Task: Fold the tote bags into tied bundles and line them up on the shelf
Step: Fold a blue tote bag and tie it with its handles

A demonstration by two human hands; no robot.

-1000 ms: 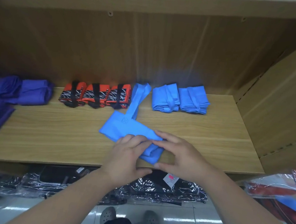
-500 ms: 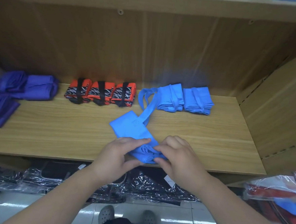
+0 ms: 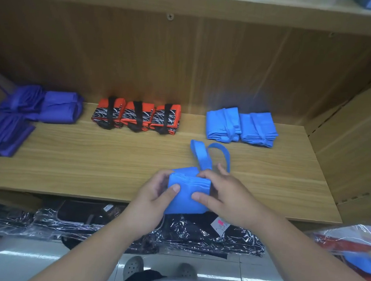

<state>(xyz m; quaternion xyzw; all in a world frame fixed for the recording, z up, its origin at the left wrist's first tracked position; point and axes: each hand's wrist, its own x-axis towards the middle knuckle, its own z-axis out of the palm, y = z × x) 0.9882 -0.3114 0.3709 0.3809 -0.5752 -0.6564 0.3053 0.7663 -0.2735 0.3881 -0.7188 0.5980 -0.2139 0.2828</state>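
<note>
Blue tote bag [image 3: 188, 192]: folded square, shelf [image 3: 91, 155] edge at 6 o'clock, gripped by left hand [image 3: 157, 190] and right hand [image 3: 227, 193], straps [image 3: 203, 158] untied; tied bundles [image 3: 223, 125] lined at 12 o'clock, purple bags [image 3: 59, 107] apparently pending.

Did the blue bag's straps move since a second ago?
Yes. The straps of the blue tote bag slid toward the front edge of the shelf: earlier they reached the tied blue bundles at the back; now bare wood shows between them.
</note>
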